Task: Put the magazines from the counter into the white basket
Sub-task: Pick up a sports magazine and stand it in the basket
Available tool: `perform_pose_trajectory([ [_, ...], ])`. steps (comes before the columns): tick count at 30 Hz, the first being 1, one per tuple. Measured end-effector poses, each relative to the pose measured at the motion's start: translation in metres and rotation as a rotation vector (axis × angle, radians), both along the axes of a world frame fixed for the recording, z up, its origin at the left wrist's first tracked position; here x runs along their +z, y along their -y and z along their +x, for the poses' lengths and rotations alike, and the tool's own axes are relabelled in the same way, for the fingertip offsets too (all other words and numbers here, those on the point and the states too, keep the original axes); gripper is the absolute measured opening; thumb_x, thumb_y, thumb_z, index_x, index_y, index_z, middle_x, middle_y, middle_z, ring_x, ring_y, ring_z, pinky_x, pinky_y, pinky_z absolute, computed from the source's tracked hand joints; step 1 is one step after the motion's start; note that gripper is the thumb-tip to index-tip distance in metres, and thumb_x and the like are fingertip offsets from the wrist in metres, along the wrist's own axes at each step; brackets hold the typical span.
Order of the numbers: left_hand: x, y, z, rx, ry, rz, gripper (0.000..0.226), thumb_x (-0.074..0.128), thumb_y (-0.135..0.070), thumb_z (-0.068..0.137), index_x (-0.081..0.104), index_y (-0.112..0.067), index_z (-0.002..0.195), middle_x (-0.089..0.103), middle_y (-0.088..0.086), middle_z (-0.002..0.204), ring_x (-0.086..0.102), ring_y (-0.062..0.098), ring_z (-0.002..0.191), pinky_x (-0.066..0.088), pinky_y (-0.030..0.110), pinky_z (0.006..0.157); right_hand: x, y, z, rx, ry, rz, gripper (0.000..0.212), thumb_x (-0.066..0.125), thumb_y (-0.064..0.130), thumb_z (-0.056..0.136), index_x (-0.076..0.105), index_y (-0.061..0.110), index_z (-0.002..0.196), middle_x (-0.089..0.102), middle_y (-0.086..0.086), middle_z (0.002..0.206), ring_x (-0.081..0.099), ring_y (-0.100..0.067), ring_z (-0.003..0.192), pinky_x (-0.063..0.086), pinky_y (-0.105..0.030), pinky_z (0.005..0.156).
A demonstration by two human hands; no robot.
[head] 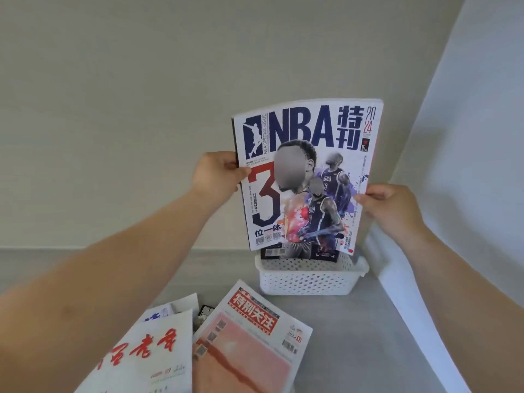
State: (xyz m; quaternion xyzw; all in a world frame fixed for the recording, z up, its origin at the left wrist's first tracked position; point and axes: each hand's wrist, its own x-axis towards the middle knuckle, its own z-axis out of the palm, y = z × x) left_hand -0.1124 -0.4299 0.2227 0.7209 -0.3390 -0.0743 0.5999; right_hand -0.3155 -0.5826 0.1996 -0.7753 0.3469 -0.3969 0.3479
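I hold an NBA magazine point(306, 177) upright with both hands, its lower edge just above the white perforated basket point(309, 280). My left hand point(217, 174) pinches its left edge and my right hand point(388, 207) pinches its right edge. A dark-covered magazine point(272, 253) stands inside the basket, behind the one I hold. On the grey counter point(368, 336) near me lie a magazine with a red title block and pink cover point(249, 344) and a white magazine with red brush lettering point(147, 353). Another magazine point(170, 310) pokes out beneath that one.
The basket sits against the back wall, next to a white wall panel point(453, 194) on the right. A small dark object point(205, 310) lies between the two magazines on the counter.
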Motion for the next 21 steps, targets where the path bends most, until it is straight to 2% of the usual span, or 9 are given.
perform_pose_trajectory([
  [2, -0.013, 0.021, -0.002, 0.031, -0.019, -0.021, 0.019, 0.059, -0.007, 0.081, 0.067, -0.01, 0.098, 0.064, -0.003, 0.076, 0.056, 0.005, 0.059, 0.05, 0.017, 0.053, -0.007, 0.019, 0.006, -0.017, 0.029, -0.004, 0.014, 0.061, 0.009, 0.081, 0.068, -0.002, 0.083, 0.069, -0.026, 0.087, 0.065, -0.041, 0.082, 0.05, -0.053, 0.084],
  [4, -0.025, 0.039, -0.003, 0.048, -0.031, -0.029, 0.018, 0.06, -0.007, 0.081, 0.068, -0.013, 0.096, 0.063, -0.008, 0.071, 0.056, 0.004, 0.06, 0.051, 0.016, 0.051, -0.019, 0.036, 0.011, -0.029, 0.044, 0.013, 0.013, 0.061, 0.009, 0.081, 0.069, -0.001, 0.086, 0.069, -0.018, 0.082, 0.064, -0.043, 0.086, 0.048, -0.059, 0.085],
  [7, -0.042, 0.054, 0.001, 0.059, -0.064, -0.015, 0.016, 0.06, -0.008, 0.081, 0.069, -0.014, 0.093, 0.061, -0.015, 0.065, 0.057, 0.002, 0.06, 0.048, 0.007, 0.042, -0.04, 0.057, 0.017, -0.001, 0.012, 0.072, 0.011, 0.061, 0.009, 0.081, 0.069, 0.003, 0.086, 0.065, -0.006, 0.08, 0.064, -0.033, 0.075, 0.05, -0.055, 0.085],
  [10, -0.057, 0.065, 0.007, 0.072, -0.086, 0.027, 0.016, 0.06, -0.008, 0.081, 0.069, -0.016, 0.092, 0.063, -0.01, 0.07, 0.057, 0.002, 0.062, 0.046, 0.007, 0.04, -0.061, 0.072, 0.022, 0.016, 0.003, 0.132, 0.01, 0.061, 0.007, 0.08, 0.069, 0.005, 0.086, 0.066, -0.006, 0.083, 0.061, -0.023, 0.067, 0.052, -0.048, 0.081],
  [14, -0.079, 0.078, 0.009, 0.034, -0.044, 0.121, 0.018, 0.061, -0.008, 0.08, 0.071, -0.017, 0.093, 0.063, -0.012, 0.07, 0.057, 0.002, 0.061, 0.045, 0.006, 0.038, -0.089, 0.083, 0.025, -0.012, 0.004, 0.21, 0.008, 0.061, 0.008, 0.081, 0.069, 0.008, 0.083, 0.067, -0.005, 0.081, 0.06, -0.003, 0.057, 0.045, -0.024, 0.059],
  [16, -0.089, 0.083, 0.011, 0.022, -0.032, 0.155, 0.018, 0.062, -0.009, 0.08, 0.071, -0.017, 0.093, 0.062, -0.016, 0.066, 0.057, 0.002, 0.061, 0.044, 0.006, 0.039, -0.101, 0.088, 0.025, -0.021, 0.005, 0.266, 0.011, 0.06, 0.008, 0.081, 0.068, 0.006, 0.088, 0.067, -0.007, 0.083, 0.059, -0.008, 0.062, 0.045, -0.025, 0.06],
  [19, -0.1, 0.09, 0.017, 0.023, -0.023, 0.176, 0.018, 0.062, -0.009, 0.079, 0.072, -0.018, 0.091, 0.061, -0.02, 0.064, 0.057, 0.002, 0.06, 0.046, 0.007, 0.041, -0.114, 0.095, 0.029, -0.034, 0.0, 0.305, 0.018, 0.061, 0.006, 0.081, 0.066, 0.001, 0.097, 0.068, -0.013, 0.093, 0.061, -0.022, 0.073, 0.049, -0.035, 0.077],
  [21, -0.107, 0.095, 0.018, 0.025, -0.005, 0.196, 0.019, 0.062, -0.009, 0.079, 0.072, -0.019, 0.091, 0.062, -0.02, 0.064, 0.057, 0.0, 0.059, 0.048, 0.011, 0.045, -0.121, 0.099, 0.032, -0.052, 0.005, 0.299, 0.021, 0.061, 0.005, 0.08, 0.065, -0.002, 0.1, 0.068, -0.017, 0.099, 0.06, -0.024, 0.079, 0.047, -0.036, 0.08],
])
